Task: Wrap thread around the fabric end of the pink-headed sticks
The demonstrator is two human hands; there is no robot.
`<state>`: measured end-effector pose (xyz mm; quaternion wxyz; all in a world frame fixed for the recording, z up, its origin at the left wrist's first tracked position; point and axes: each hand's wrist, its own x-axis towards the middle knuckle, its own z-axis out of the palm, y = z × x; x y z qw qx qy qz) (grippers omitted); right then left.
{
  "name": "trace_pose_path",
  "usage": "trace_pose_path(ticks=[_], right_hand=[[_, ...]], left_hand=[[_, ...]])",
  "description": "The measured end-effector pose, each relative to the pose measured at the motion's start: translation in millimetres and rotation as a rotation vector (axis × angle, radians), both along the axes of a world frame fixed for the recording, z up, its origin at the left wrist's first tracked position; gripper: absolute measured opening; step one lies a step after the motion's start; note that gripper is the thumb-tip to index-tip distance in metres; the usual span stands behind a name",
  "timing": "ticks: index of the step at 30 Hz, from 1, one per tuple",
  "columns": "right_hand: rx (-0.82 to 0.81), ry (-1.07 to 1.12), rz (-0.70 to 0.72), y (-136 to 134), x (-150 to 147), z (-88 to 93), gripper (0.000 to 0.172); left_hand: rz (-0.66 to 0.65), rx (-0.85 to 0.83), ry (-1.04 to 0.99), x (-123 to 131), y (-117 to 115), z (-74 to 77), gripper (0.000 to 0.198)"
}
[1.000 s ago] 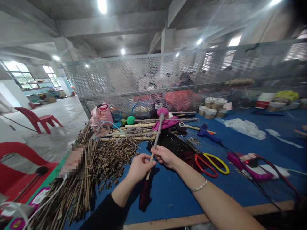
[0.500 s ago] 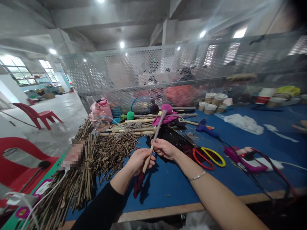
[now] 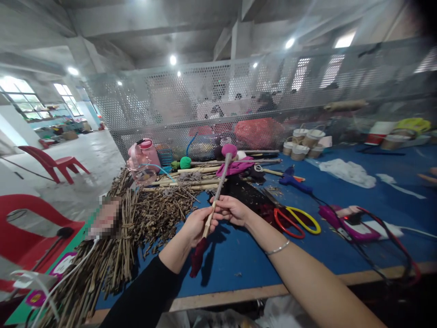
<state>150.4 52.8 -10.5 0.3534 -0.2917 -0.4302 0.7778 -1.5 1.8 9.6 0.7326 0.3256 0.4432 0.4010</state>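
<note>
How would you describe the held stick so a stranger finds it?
On the blue-covered workbench, look above the front edge. The left hand and right hand pinch a thin wooden stick; unlike the brown twigs lying flat, it tilts upward, grey-topped.

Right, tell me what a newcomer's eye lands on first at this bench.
Dead centre, the left hand and right hand pinch a thin stick, tilted away over the blue table. To their left sprawls a heap of dried twigs. To their right lie red-and-yellow scissors.
</note>
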Motion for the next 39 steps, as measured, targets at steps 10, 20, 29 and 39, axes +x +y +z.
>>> trace_pose_path(ticks=[10,20,29,39], right_hand=[[-0.020,0.064,0.035,4.1,3.8,-5.8,0.028],[0.016,0.097,0.045,4.6,4.3,-2.2,0.026],[0.032,0.065,0.041,0.4,1.6,-3.1,0.027],[0.080,0.056,0.039,5.4,4.9,-4.3,0.025]], left_hand=[[0.035,0.264,0.234,-5.8,1.5,-11.3,0.033],[-0.011,-0.046,-0.069,-0.1,-2.6,-0.2,0.018],[0.055,0.248,0.195,-4.7,1.1,-5.7,0.031],[-0.011,-0.033,-0.015,-2.8,-0.3,-0.3,0.022]])
